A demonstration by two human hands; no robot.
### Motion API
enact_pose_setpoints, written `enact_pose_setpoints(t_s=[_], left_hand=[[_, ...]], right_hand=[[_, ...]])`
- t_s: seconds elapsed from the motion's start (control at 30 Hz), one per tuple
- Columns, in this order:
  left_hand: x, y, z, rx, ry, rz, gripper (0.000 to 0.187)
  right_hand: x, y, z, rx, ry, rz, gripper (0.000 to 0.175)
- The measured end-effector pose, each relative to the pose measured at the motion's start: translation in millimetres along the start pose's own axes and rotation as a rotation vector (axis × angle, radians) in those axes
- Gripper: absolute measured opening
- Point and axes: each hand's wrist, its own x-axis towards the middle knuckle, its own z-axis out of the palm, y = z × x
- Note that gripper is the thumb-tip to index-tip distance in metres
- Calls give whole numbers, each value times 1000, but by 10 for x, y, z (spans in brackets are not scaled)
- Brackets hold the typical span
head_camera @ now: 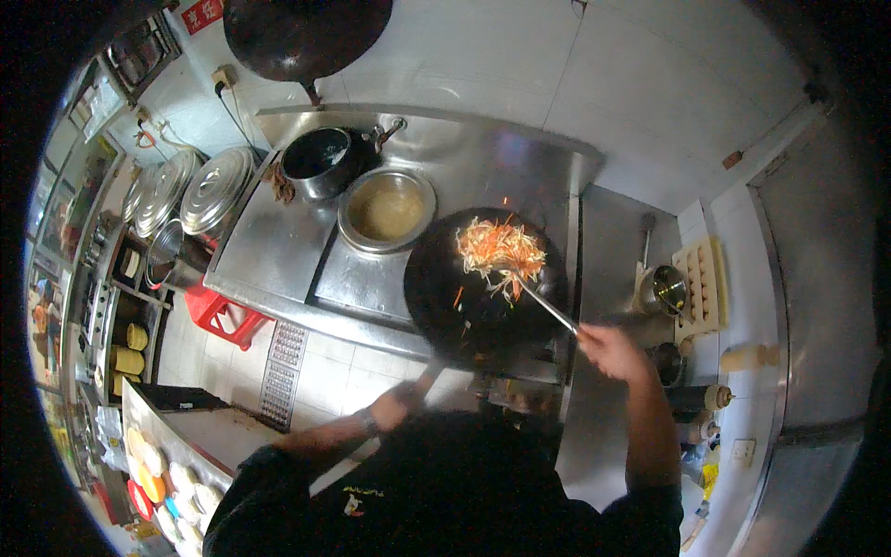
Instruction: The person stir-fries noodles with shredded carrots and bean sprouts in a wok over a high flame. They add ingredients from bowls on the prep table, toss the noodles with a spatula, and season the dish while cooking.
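A large black wok (480, 327) sits over the stove, its near side tilted towards me. Shredded vegetables (498, 247), pale and orange, are heaped at its far side, with a few stray shreds on the bare metal nearer me. My right hand (612, 351) is closed around the long handle of a metal cooking ladle or spatula (550, 303); its head is buried in the shreds. Blurred by motion, my left hand (397, 405) grips the wok's handle (431, 376) at lower left.
Left of the wok stand a steel pot of cloudy liquid (386, 209) and a dark pot (317, 160) under a tap (386, 132). To the right are a steel bowl (668, 289), an egg tray (703, 285) and sauce bottles (696, 398). A red stool (223, 317) stands lower left.
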Motion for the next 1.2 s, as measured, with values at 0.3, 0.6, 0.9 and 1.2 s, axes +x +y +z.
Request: enact_pose_setpoints(t_s=[0.3,0.6,0.9,1.2], left_hand=[[763,262,-35,-235,-13,123,25],[-215,-1128,-64,-367,250,-367,45],[-1860,-2554,285,32,160,-720,44],[-1902,-2453,135,44,155,-715,43]], right_hand=[[31,186,797,185,175,-4,43],[659,1814,2263,907,-189,433,53],[1286,3485,4054,1273,-487,498,54],[1248,3090,4302,595,86,536,48]])
